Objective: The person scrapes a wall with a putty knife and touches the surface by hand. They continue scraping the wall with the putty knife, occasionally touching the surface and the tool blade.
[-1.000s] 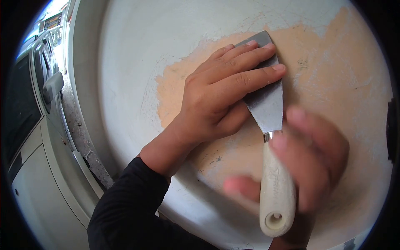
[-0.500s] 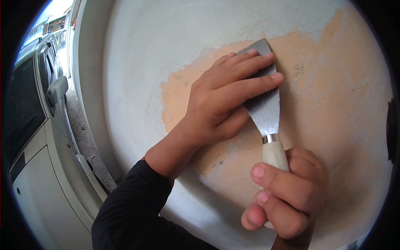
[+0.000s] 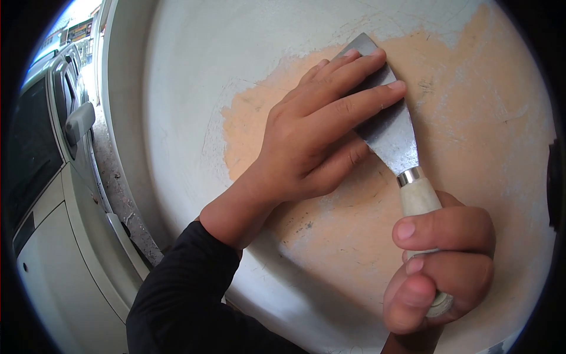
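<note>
A putty knife with a broad metal blade and a pale handle lies at a slant against the curved panel. My right hand is closed round its handle at the lower right. My left hand has its fingers stretched out across the blade, fingertips near the working end, thumb below. The blade's end rests over a tan, filler-like patch with an irregular border on the pale grey-green panel. Part of the blade is hidden under my left fingers.
At the left stands a pale vehicle with a side mirror. Between it and the panel's raised edge shows a strip of rough ground. A dark piece sits at the right edge.
The putty knife has shifted slightly upward at its tip and its handle has swung right, so it tilts more. My right hand moved right with it; my left fingers stay on the blade.
</note>
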